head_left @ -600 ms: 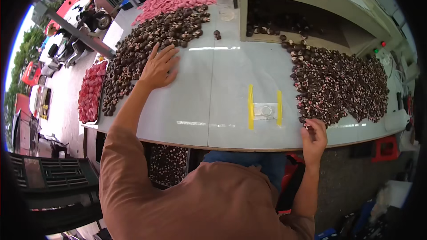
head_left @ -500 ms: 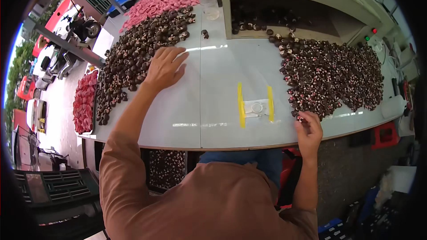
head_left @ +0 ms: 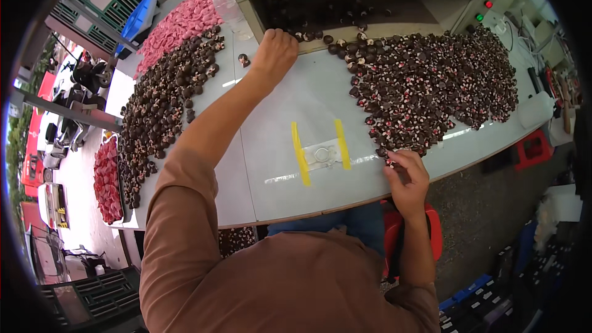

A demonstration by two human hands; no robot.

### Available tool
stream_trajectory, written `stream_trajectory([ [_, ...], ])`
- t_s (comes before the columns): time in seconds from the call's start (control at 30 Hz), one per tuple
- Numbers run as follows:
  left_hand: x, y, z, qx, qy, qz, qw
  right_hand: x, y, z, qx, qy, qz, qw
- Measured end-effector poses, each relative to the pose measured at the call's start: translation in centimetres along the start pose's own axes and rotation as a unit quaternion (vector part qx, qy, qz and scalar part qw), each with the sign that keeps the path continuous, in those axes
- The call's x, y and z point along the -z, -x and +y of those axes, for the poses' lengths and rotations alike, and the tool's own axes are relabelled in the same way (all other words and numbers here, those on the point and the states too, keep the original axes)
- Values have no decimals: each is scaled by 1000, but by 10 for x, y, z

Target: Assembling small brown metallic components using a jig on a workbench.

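My left hand (head_left: 275, 55) is at the front edge of a beige box-shaped machine (head_left: 364, 36), its fingers curled down. Whatever lies under those fingertips is hidden. Several dark round pieces (head_left: 308, 36) sit just right of it, along the machine's opening. At the near edge of the right-hand heap of small dark brown pieces with pale and pink spots (head_left: 431, 86), my right hand (head_left: 410, 179) pinches a small dark piece (head_left: 390, 163) between thumb and fingers. A clear flat item with a ring shape (head_left: 322, 155) is held to the table between two yellow tape strips (head_left: 300, 154).
On the left lie a heap of dark round pieces (head_left: 154, 111), a pink heap (head_left: 185, 21) and a tray of red-pink pieces (head_left: 108, 182). One loose dark piece (head_left: 244, 60) rests on the white table (head_left: 259, 123). A clear plastic container (head_left: 228, 6) stands beside the machine.
My left hand has moved from the left heap over to the machine's opening, and its fingers have curled. My right hand stays at the right heap's near edge. The whole view has turned and shifted.
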State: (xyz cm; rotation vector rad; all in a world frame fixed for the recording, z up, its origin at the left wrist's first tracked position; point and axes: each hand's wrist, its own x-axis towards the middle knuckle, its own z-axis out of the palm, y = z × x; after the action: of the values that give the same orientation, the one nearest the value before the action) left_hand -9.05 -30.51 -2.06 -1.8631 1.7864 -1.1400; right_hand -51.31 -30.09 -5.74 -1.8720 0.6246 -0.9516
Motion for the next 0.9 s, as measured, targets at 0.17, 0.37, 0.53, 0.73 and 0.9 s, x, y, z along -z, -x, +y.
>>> stream_trajectory([
  [0.17, 22, 25, 13, 43, 212, 65, 974, 1, 0, -7, 14, 32, -3, 999],
  [0.37, 114, 132, 6, 209, 631, -21, 746, -10, -2, -13, -53, -71, -29, 996],
  [0.53, 127, 183, 10, 337, 859, -238, 304, -26, -9, -22, 4, -42, -92, 995],
  [0.73, 119, 207, 22, 277, 909, -191, 247, -45, -27, -42, -13, -8, -143, 990],
  [0.9, 123, 210, 22, 244, 916, -180, 263, -52, -49, -59, 74, 105, -197, 972],
])
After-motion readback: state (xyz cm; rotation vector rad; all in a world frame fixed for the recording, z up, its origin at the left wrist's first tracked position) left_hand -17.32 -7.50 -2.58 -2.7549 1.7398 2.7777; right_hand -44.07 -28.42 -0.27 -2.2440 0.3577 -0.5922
